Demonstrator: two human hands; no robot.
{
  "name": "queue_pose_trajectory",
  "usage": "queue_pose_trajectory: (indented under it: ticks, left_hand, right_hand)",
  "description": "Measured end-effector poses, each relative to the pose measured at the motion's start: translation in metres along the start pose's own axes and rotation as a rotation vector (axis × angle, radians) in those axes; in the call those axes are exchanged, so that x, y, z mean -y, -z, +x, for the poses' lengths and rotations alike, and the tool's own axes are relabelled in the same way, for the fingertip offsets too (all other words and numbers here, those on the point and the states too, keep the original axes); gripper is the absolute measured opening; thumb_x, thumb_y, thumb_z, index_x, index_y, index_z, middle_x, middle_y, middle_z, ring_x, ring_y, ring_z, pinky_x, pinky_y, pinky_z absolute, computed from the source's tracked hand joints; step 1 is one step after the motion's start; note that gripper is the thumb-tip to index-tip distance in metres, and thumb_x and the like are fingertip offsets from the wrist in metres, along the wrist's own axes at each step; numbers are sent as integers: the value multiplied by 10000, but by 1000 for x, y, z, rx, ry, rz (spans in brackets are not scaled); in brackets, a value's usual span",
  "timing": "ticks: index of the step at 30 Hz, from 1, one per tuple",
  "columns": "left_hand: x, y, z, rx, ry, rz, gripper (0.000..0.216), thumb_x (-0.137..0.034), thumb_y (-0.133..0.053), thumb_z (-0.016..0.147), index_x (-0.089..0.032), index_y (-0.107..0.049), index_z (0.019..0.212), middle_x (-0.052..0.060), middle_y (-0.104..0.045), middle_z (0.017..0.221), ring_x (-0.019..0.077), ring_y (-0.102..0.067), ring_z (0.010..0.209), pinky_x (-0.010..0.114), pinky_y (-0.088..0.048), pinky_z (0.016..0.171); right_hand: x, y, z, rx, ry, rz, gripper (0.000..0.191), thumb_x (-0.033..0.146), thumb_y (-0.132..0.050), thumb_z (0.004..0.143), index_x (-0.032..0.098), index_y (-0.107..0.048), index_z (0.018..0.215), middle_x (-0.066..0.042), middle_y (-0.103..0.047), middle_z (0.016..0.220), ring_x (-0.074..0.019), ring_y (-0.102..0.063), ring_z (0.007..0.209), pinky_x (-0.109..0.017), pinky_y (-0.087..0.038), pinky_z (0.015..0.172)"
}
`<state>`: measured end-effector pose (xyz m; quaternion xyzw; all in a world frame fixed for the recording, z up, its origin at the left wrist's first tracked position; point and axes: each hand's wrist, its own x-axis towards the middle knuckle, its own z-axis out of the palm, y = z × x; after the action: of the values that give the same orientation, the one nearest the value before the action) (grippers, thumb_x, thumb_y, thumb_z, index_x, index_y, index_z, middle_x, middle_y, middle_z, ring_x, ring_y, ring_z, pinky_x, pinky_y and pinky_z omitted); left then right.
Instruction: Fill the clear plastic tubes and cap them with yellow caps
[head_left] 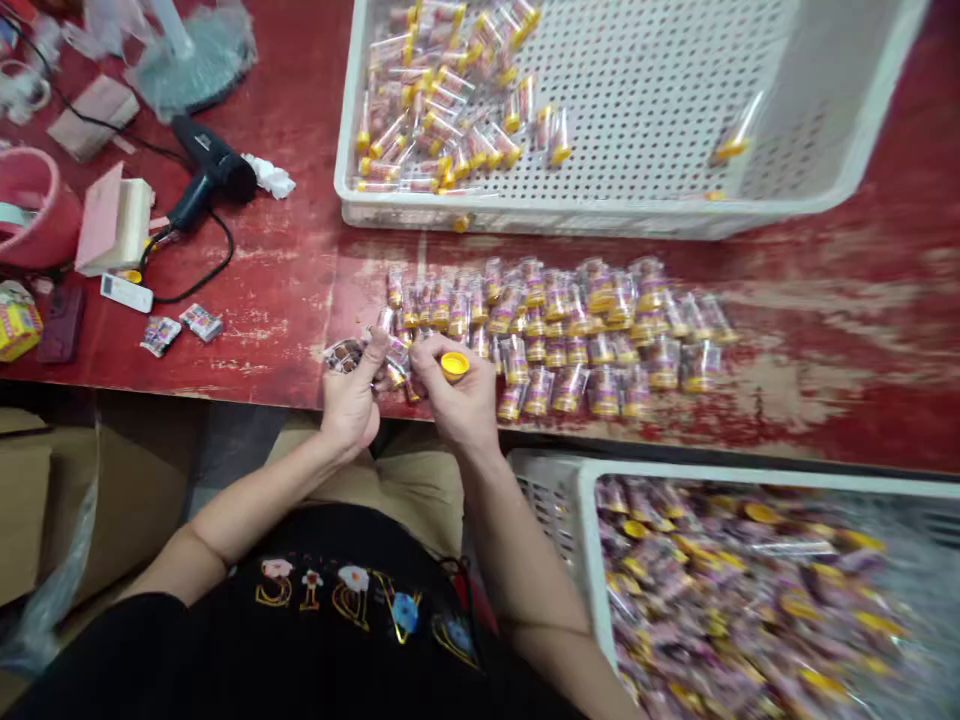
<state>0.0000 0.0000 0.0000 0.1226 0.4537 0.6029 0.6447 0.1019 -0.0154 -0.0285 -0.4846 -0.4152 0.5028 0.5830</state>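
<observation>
My left hand [351, 400] is closed at the table's front edge. Its thumb and fingers grip small shiny packets [343, 356] with brown and white showing; their exact kind is hard to make out. Just to the right, my right hand [466, 400] is closed around a round yellow cap [454, 365], whose hollow side faces up. Whether a tube is also between these fingers is hidden. Beyond and to the right of both hands stand rows of small clear tubes [555, 300] with yellow ends and purple-printed labels.
At the back, a white perforated crate [637, 205] holds yellow-ended tubes. Below the table's right front edge, another white crate [587, 520] is full of similar ones. A black hair dryer [214, 170], a notebook [112, 225], a pink basket [56, 205] and two sachets [201, 322] lie left.
</observation>
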Motion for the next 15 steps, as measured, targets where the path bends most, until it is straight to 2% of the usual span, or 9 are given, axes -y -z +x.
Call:
queue_pose_trajectory:
  ticks: [3, 7, 11, 15]
  left_hand:
    - [-7, 1, -2, 15, 110, -26, 507, -318, -975, 504, -146, -549, 717, -86, -497, 613, 13, -434, 504, 152, -284, 436]
    - [-11, 4, -3, 55, 250, -79, 483, -264, -972, 518, -139, -570, 755, -85, -498, 640, 3, -448, 519, 129, -289, 445]
    - [-9, 3, -8, 75, 324, -99, 469, -212, -963, 533, -134, -559, 757, -81, -510, 656, 2, -467, 524, 115, -307, 445]
    - [-10, 0, -18, 75, 397, -86, 476, -196, -961, 534, -133, -550, 765, -79, -524, 665, 1, -463, 508, 107, -303, 426]
  right_hand:
    - [4, 15, -7, -86, 62, 59, 405, 620, -603, 897, 215, -580, 891, 17, -521, 791, -74, -464, 610, -204, -403, 553]
    - [13, 25, -26, -150, 218, 31, 385, 622, -506, 948, 262, -621, 1016, -15, -502, 851, -104, -484, 654, -236, -436, 583]
    - [16, 18, -38, -150, 281, 129, 330, 605, -515, 947, 325, -599, 1100, -10, -460, 830, -114, -488, 638, -239, -423, 544]
    - [6, 9, -38, -186, 331, 117, 311, 559, -530, 956, 313, -607, 1128, -19, -494, 861, -106, -488, 631, -248, -455, 558]
